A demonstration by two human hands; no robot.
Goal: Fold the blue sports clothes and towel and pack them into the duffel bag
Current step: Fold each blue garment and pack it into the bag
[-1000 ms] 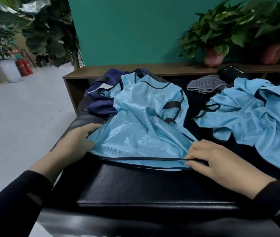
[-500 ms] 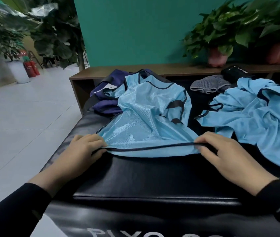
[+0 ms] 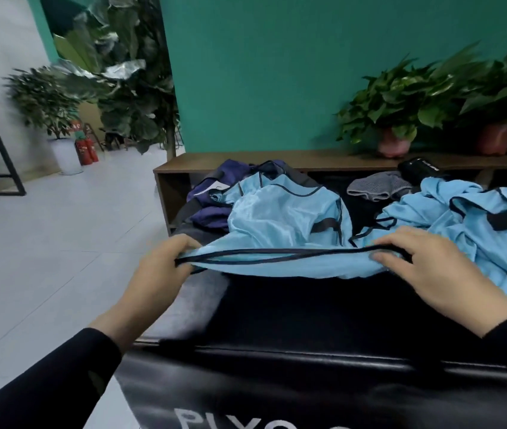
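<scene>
Shirt (image 3: pixel 283 212) thin, slippery, limp; I pinch hem corners, left hand (image 3: pixel 160 267) and right hand (image 3: pixel 428 270) both gripping.

White lettering on the black counter

The counter (image 3: pixel 308 382) front shows cut-off white letters, roughly "PLYO"; the rest runs out of view below.

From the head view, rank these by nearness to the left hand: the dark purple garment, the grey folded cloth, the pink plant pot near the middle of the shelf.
From the left hand, nearest first:
1. Dark purple garment, just beyond it at the bench's left end.
2. Grey folded cloth, farther back and right.
3. Pink plant pot, on the wooden shelf behind.
</scene>
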